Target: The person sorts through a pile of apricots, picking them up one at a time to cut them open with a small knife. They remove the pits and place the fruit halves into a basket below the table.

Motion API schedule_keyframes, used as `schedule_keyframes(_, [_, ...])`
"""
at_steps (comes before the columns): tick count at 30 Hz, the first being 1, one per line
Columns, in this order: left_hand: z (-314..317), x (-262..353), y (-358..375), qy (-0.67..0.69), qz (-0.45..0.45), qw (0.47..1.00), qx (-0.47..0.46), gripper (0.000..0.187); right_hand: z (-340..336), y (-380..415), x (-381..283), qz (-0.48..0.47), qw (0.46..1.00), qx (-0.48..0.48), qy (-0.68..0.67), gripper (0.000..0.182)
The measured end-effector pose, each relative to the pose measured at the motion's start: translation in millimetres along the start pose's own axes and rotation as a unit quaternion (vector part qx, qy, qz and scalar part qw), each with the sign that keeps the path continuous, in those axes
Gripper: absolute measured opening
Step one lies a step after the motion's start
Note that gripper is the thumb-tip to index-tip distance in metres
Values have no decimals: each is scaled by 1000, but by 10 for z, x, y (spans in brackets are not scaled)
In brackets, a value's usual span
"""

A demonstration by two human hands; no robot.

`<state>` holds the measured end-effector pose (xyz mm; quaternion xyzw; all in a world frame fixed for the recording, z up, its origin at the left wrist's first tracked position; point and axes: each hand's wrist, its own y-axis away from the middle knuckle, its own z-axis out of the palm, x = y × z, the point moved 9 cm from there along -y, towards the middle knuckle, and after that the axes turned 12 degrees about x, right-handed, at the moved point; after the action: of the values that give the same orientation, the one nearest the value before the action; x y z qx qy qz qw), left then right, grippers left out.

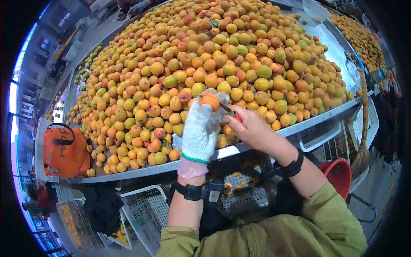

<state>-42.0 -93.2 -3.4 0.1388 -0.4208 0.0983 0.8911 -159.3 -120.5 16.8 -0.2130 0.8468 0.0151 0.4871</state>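
My left hand point(200, 128), in a white knitted glove with a green cuff, holds an orange apricot point(209, 101) up over the near edge of a large fruit pile point(171, 68). My bare right hand point(250, 127) is closed round the red handle of a small knife point(227, 109). The dark blade reaches left to the apricot's side, by the gloved fingertips; whether it has entered the fruit cannot be made out. Both hands are close together above the metal table's front rim point(231, 150).
An orange bag point(64, 150) stands at the table's left corner. Below the rim are white crates point(147, 210) and, at the right, a red bucket point(338, 175). A straw broom point(361, 158) leans at the right end. A clear bowl point(316, 10) sits at the far right.
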Motion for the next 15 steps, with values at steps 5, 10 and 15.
schedule_keyframes(5, [43, 79, 11, -76, 24, 997, -25, 48, 140, 86, 38, 16, 995, -33, -92, 35])
schedule_keyframes(10, [-53, -110, 3, 80, -19, 994, 69, 45, 85, 49, 146, 41, 996, -3, -79, 37])
schedule_keyframes(15, [-37, -72, -53, -89, 9, 996, -12, 44, 94, 67, 241, 47, 995, -55, -71, 40])
